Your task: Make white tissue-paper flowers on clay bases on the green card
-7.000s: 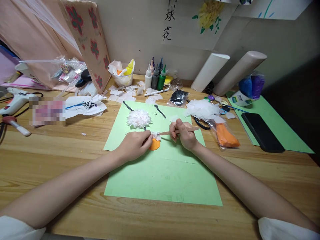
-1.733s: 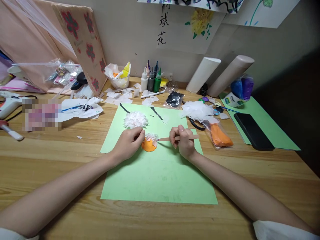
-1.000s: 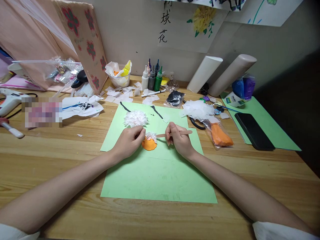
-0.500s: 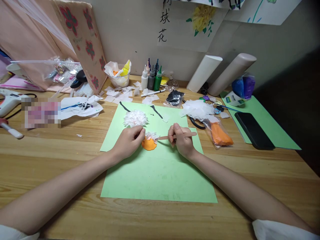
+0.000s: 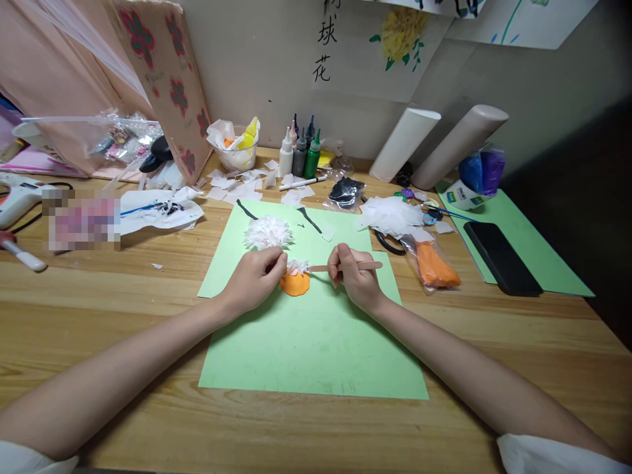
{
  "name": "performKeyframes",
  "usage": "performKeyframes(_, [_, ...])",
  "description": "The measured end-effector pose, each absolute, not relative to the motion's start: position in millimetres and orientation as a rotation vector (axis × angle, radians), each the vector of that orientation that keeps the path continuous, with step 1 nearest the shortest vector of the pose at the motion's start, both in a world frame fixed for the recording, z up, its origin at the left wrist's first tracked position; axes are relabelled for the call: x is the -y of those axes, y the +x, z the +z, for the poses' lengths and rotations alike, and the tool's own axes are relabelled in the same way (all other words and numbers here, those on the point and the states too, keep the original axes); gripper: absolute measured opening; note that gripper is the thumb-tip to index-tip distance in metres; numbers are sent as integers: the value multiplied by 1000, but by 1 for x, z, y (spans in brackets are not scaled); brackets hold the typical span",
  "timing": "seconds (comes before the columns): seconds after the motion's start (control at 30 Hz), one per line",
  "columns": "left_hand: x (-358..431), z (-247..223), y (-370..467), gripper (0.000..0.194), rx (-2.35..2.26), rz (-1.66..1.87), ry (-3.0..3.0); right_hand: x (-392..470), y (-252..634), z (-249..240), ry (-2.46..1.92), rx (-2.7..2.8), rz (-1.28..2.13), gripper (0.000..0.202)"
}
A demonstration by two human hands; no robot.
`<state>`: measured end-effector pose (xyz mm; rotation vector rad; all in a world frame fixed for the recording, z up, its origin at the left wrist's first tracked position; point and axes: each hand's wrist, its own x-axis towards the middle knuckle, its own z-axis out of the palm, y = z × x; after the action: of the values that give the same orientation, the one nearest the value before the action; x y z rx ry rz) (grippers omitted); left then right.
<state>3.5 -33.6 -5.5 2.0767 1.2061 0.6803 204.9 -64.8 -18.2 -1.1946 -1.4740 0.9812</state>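
My right hand [image 5: 353, 275] grips a flat wooden craft stick [image 5: 369, 266], whose left tip touches the white paper tuft. That tuft [image 5: 299, 266] of crinkled paper stands on the upper part of a round orange clay disc [image 5: 295, 283]. Just left of the disc is my left hand [image 5: 257, 276], fingers curled and thumb pressed to the forefinger; whatever they pinch is hidden. Beyond my left hand sits a fluffy white paper flower [image 5: 268, 233]. All of this lies on a green sheet [image 5: 311, 349], which also bears two dark stems [image 5: 310, 220].
Loose paper squares [image 5: 392, 216] are piled behind my right hand. A bag of orange clay [image 5: 437, 264] and a black phone [image 5: 502, 258] lie to the right. Paint bottles [image 5: 313, 158], a plastic bowl [image 5: 236, 157] and a bag of black clay [image 5: 345, 193] line the back.
My right hand has shifted slightly left with the craft stick, bringing its tip closer into the paper tuft. My left hand stays nearly still.
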Motion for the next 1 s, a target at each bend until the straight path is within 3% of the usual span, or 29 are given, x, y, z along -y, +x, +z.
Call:
performKeyframes(0.77, [34,-7,3,33,-1201,694,2061,61,203,-17,-1171,1478,1131,51])
performKeyframes(0.9, [35,-6,2,33,-1203,690,2044,58,208,-19,-1140,1367,950,49])
performKeyframes(1.0, [35,-7,2,33,-1203,686,2043,48,218,-18,-1145,1266,766,35])
